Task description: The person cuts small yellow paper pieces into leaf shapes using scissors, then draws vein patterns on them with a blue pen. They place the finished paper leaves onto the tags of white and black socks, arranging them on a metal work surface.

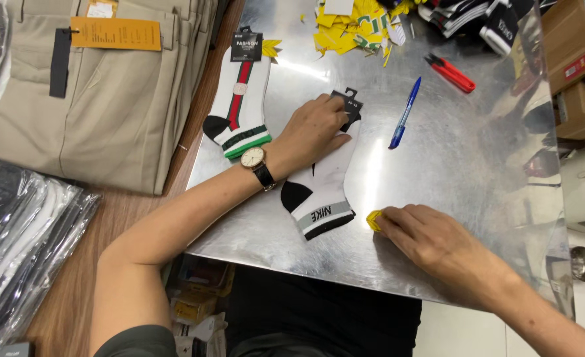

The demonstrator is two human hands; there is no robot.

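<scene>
At the far left, clear plastic bags of dark and white garments (pixel 14 231) lie stacked on the wooden table (pixel 74 297). Above them sits a pile of folded beige trousers (pixel 107 86) bearing a rectangular orange tag (pixel 115 33) and a narrow black label (pixel 59 63). Next comes a shiny metal sheet (pixel 451 152) laid over the table. On its left edge lies a white sock with a red and green stripe (pixel 238 106), long axis nearly upright in view, black card header (pixel 247 45) at the far end and the green-banded cuff towards the person.

The left hand (pixel 312 132), a wristwatch (pixel 253 157) on its wrist, presses flat, its grip spread apart, on the upper part of a white sock with black heel (pixel 319 192). This sock lies near the middle of the sheet, its long axis running from a black card tag (pixel 349 106) at the far end down to the grey and black cuff pointing at the person.

To the right, a blue pen (pixel 405 114) lies slanted, and beyond it red-handled snips (pixel 451 73). Yellow paper scraps (pixel 355 26) litter the far edge, beside bundled black and white socks (pixel 477 16). The right hand (pixel 431 238) rests on the sheet near the cuff, its grip pinched on a small yellow tag (pixel 374 220). Cardboard boxes (pixel 577 66) stand at the far right.
</scene>
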